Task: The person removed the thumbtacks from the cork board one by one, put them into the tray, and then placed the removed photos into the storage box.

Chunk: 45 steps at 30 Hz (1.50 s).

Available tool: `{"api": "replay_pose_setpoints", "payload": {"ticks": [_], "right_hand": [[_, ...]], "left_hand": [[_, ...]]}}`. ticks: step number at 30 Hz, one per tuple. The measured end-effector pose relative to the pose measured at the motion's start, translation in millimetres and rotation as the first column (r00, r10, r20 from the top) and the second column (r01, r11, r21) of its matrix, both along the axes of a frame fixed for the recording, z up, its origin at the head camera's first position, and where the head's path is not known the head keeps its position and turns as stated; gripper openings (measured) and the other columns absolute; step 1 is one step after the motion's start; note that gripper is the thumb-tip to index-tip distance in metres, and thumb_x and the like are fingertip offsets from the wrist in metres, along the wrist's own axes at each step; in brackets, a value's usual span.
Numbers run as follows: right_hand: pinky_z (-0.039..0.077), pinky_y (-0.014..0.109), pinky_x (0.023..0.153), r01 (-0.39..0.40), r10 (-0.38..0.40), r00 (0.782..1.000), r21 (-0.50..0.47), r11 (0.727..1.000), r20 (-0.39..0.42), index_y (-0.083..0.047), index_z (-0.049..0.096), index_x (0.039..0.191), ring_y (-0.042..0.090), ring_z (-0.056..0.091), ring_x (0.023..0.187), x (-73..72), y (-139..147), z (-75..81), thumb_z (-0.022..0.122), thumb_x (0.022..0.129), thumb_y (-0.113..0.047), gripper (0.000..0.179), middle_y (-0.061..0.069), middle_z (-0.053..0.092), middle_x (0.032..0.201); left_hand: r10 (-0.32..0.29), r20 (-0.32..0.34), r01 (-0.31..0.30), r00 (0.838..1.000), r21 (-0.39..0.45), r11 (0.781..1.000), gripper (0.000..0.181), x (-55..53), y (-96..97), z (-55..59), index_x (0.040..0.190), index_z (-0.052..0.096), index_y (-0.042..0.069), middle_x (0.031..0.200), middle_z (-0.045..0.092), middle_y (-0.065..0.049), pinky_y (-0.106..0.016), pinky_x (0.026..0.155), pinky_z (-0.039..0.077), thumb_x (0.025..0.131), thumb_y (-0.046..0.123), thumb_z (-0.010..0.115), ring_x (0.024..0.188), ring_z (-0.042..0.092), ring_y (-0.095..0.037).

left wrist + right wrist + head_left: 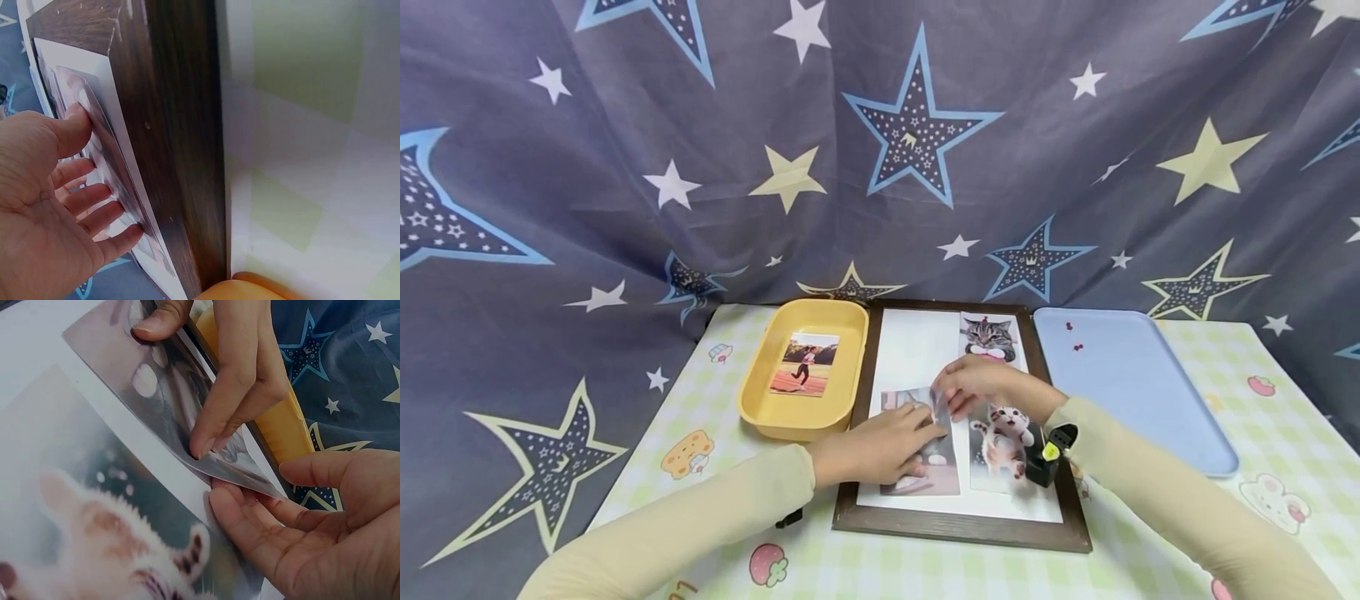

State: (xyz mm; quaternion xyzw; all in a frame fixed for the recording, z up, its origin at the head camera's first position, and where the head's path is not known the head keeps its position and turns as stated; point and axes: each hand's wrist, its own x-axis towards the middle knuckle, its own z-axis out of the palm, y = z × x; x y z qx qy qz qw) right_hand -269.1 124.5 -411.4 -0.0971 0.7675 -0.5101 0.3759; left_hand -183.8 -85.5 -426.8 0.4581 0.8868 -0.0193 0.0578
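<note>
A: What is the yellow tub (790,432) holding?

B: One print of a runner (805,364), which is lying flat on the bottom. The tub is showing rounded corners and smooth, raised walls.

A: And the blue tray (1135,383)?

B: It is resting just beside the frame (925,524), on the right, and is carrying two small red pins (1078,347) towards its far left corner. The tray is looking shallow and matte, a rounded rectangle.

A: Where is the photo under the hands lying?

B: The grey-pink photo (942,468) is lying on the lower left of the white board (917,350), inside the frame. Its sheet is looking thin and glossy, and the far right corner is bending up.

A: How are the hands working?

B: The left hand (880,442) is pressing on the sheet with its fingers apart. The right hand (981,385) is keeping its fingers beneath the raised corner, its thumb close by; whether they are pinching it, nobody can tell.

A: What else is the board bearing?

B: A tabby photo (988,333) is lying at the upper right, a red pin showing near its top, and a kitten photo (1003,442) below. Brown, grained wood is bordering everything, while pale green checks are covering the worktop (985,575).
</note>
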Motion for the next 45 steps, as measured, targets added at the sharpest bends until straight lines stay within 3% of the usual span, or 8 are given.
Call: {"api": "replay_pose_setpoints", "payload": {"ticks": [7, 12, 16, 25, 30, 38, 42, 45], "right_hand": [[0.064, 0.036, 0.077, 0.029, -0.029, 0.999, 0.014, 0.999, 0.025, 0.012, 0.060, 0.120, 0.017, 0.066, 0.071, 5.3, -2.3, -2.5, 0.054, 0.097, -0.007, 0.030, 0.005, 0.061, 0.081], [0.064, 0.036, 0.075, 0.049, -0.048, 0.996, -0.005, 0.999, 0.073, 0.002, 0.059, 0.096, 0.017, 0.065, 0.068, 6.7, -2.1, -2.7, 0.056, 0.098, -0.003, 0.005, 0.006, 0.061, 0.075], [0.064, 0.033, 0.073, 0.044, -0.043, 0.995, -0.012, 0.999, 0.093, -0.005, 0.054, 0.084, 0.015, 0.065, 0.068, 6.5, 0.8, -0.2, 0.055, 0.099, -0.002, 0.016, 0.005, 0.061, 0.073], [0.064, 0.033, 0.074, 0.017, -0.015, 0.996, -0.022, 1.000, 0.089, -0.001, 0.058, 0.091, 0.016, 0.067, 0.070, 6.0, 5.6, -1.2, 0.057, 0.095, 0.004, 0.007, 0.007, 0.067, 0.078], [0.064, 0.032, 0.073, 0.025, -0.023, 0.996, -0.027, 0.999, 0.085, -0.001, 0.057, 0.092, 0.016, 0.067, 0.068, 6.9, 4.4, -6.7, 0.059, 0.094, 0.005, 0.006, 0.007, 0.067, 0.076], [0.064, 0.034, 0.072, 0.047, -0.043, 0.996, -0.042, 0.998, 0.078, -0.003, 0.056, 0.087, 0.016, 0.066, 0.066, 13.3, 1.0, -13.0, 0.060, 0.094, 0.005, 0.012, 0.007, 0.065, 0.074], [0.064, 0.033, 0.073, 0.045, -0.043, 0.996, -0.037, 0.998, 0.074, -0.004, 0.054, 0.086, 0.016, 0.066, 0.067, 12.0, 2.1, -14.2, 0.060, 0.095, 0.005, 0.014, 0.007, 0.066, 0.075], [0.064, 0.032, 0.073, 0.041, -0.038, 0.996, -0.031, 0.999, 0.075, -0.004, 0.054, 0.087, 0.015, 0.066, 0.068, 9.9, 3.7, -13.8, 0.060, 0.096, 0.004, 0.012, 0.006, 0.065, 0.076]], "left_hand": [[-0.013, -0.020, 0.013, 1.000, 0.021, 1.000, 0.063, 0.7, -2.2, -2.4, 0.153, 0.043, 0.014, 0.128, 0.050, -0.002, -0.028, 0.100, 0.049, 0.101, 0.045, 0.058, 0.111, 0.050, -0.013], [-0.015, -0.028, 0.016, 0.999, 0.019, 1.000, 0.065, 1.1, -3.3, -3.5, 0.156, 0.038, 0.014, 0.131, 0.048, -0.003, -0.028, 0.102, 0.049, 0.102, 0.047, 0.054, 0.113, 0.049, -0.013], [-0.028, -0.049, 0.030, 0.998, 0.037, 0.999, 0.063, 1.2, -3.6, -2.4, 0.156, 0.038, 0.014, 0.135, 0.048, -0.004, -0.030, 0.104, 0.048, 0.103, 0.046, 0.053, 0.117, 0.050, -0.015], [-0.009, -0.048, 0.014, 0.999, 0.108, 0.994, 0.061, -3.6, -5.3, 3.5, 0.153, 0.043, 0.016, 0.136, 0.051, -0.005, -0.031, 0.100, 0.051, 0.101, 0.041, 0.061, 0.115, 0.052, -0.017], [0.065, -0.066, -0.048, 0.996, 0.225, 0.973, 0.052, -10.0, -8.9, 13.2, 0.147, 0.052, 0.015, 0.137, 0.054, -0.008, -0.038, 0.108, 0.047, 0.100, 0.034, 0.064, 0.121, 0.054, -0.022], [0.299, -0.046, -0.260, 0.953, 0.382, 0.887, 0.048, -25.8, -29.3, 42.7, 0.140, 0.058, 0.011, 0.138, 0.055, -0.016, -0.050, 0.119, 0.035, 0.095, 0.022, 0.070, 0.130, 0.051, -0.034], [0.425, 0.016, -0.386, 0.905, 0.452, 0.804, 0.045, -41.0, -49.0, 58.8, 0.137, 0.060, 0.008, 0.136, 0.056, -0.018, -0.052, 0.117, 0.036, 0.095, 0.018, 0.069, 0.129, 0.050, -0.038], [0.525, 0.101, -0.508, 0.845, 0.458, 0.730, 0.046, -51.3, -64.7, 68.6, 0.138, 0.059, 0.006, 0.140, 0.054, -0.021, -0.055, 0.115, 0.036, 0.094, 0.019, 0.067, 0.133, 0.047, -0.041]]}}
